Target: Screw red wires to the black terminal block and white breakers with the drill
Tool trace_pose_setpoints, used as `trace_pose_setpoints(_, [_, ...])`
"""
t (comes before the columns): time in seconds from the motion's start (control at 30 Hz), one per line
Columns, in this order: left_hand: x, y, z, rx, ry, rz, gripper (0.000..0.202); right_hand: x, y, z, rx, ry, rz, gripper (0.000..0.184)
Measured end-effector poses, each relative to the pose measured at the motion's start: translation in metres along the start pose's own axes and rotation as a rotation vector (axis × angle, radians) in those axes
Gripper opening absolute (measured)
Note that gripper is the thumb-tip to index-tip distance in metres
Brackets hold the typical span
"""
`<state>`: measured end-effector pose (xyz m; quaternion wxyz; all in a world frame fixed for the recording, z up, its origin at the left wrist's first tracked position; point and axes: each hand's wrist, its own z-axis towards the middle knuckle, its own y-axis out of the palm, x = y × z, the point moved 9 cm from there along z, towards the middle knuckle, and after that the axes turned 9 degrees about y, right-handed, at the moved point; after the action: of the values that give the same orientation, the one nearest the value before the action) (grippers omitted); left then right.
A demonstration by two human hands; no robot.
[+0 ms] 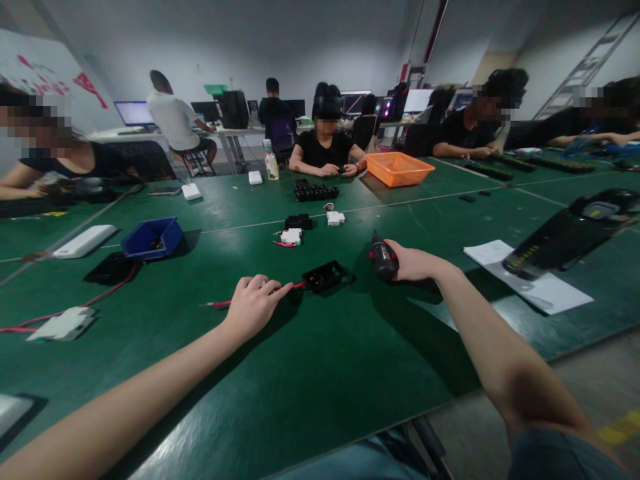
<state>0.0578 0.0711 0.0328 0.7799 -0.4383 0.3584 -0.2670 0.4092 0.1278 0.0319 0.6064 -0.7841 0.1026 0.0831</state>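
Observation:
My left hand [254,303] is closed over a red cable [219,304], whose bare end sticks out on the left. On the right the cable runs to a small open black case [324,277] with metal parts inside, lying on the green table. My right hand [411,263] is wrapped round a black electric screwdriver [384,259] with red buttons. The tool is held right of the case, apart from it, its tip pointing away from me. Beyond the case lie a white connector with red leads [291,236], a black part [299,221] and another white connector [335,218].
At left stand a blue bin [153,239] holding small parts and a white wired block [65,324]. A large black bottle-like object [565,233] and white papers [530,277] lie at right. An orange basket [397,169] stands farther back. Several co-workers sit around the table [320,373].

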Motion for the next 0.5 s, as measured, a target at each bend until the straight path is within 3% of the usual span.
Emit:
trace_pose_setpoints(0.17, [-0.001, 0.002, 0.0, -0.003, -0.01, -0.012, 0.042, 0.004, 0.0, 0.003, -0.018, -0.026, 0.08, 0.11])
trace_pose_setpoints(0.5, [0.0, -0.001, 0.001, 0.002, -0.005, -0.013, 0.041, -0.006, 0.01, 0.002, 0.003, -0.01, -0.005, 0.11])
